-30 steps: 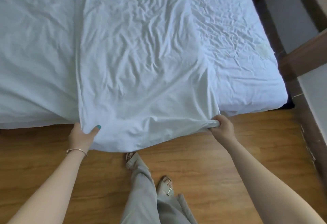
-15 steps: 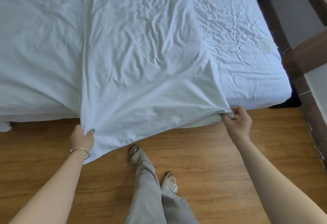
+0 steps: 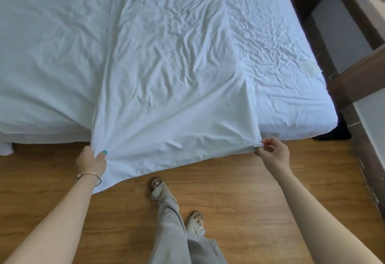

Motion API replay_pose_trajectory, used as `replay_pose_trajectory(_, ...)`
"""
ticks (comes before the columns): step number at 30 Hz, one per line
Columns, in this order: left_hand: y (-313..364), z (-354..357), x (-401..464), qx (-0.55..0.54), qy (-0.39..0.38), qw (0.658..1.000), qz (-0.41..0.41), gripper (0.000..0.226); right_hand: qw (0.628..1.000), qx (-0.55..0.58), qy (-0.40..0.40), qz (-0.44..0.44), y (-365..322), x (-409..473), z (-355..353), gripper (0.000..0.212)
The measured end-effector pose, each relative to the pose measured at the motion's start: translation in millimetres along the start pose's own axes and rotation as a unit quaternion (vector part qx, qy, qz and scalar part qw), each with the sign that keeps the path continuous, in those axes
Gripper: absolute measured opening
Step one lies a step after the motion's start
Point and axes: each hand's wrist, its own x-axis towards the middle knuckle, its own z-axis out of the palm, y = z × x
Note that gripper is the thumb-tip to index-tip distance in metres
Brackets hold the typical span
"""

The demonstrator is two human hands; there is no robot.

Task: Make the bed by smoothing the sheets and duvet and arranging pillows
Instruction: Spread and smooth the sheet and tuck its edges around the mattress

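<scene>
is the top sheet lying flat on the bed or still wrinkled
Still wrinkled. The top sheet shows creases across its middle, and both hands, left and right, grip its hanging edge over the floor.

White sheet (image 3: 166,76) (plain), wood-grain brown floor (image 3: 239,190)

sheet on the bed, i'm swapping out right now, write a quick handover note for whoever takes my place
Left hand grips the top sheet's near-left edge; right hand pinches its near-right corner.
Sheet lies as a creased strip down the middle of the bed, near edge hanging over the floor.
Done: sheet laid lengthwise and held at both near ends.
Left: spread it to both sides, smooth creases, then duvet and pillows; neither is in view.
</scene>
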Motion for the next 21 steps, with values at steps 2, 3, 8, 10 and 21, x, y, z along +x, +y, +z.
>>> replay_pose_trajectory(2, -2, 0, -3, -0.008, 0.007, 1.0, 0.007, 0.026, 0.999, -0.005, 0.035, 0.008, 1, 0, -2, 0.012)
replay_pose_trajectory(3, -3, -1, -4, -0.013, 0.012, 1.0, 0.006, 0.026, 0.998, -0.011, 0.058, 0.004, 0, 0, -3, 0.011)
replay_pose_trajectory(8, -6, -10, -6, 0.016, 0.024, 1.0, -0.003, 0.027, 0.993, -0.034, 0.111, -0.036, 1, 1, -13, 0.012)
replay_pose_trajectory(10, -4, -14, -8, 0.019, 0.03, 0.999, -0.004, 0.027, 0.992, -0.021, 0.12, -0.031, 2, -1, -16, 0.014)
replay_pose_trajectory(21, -18, -21, -32, -0.224, -0.018, 0.974, 0.017, 0.051, 0.999, -0.034, 0.023, -0.028, 5, -2, -28, 0.017)
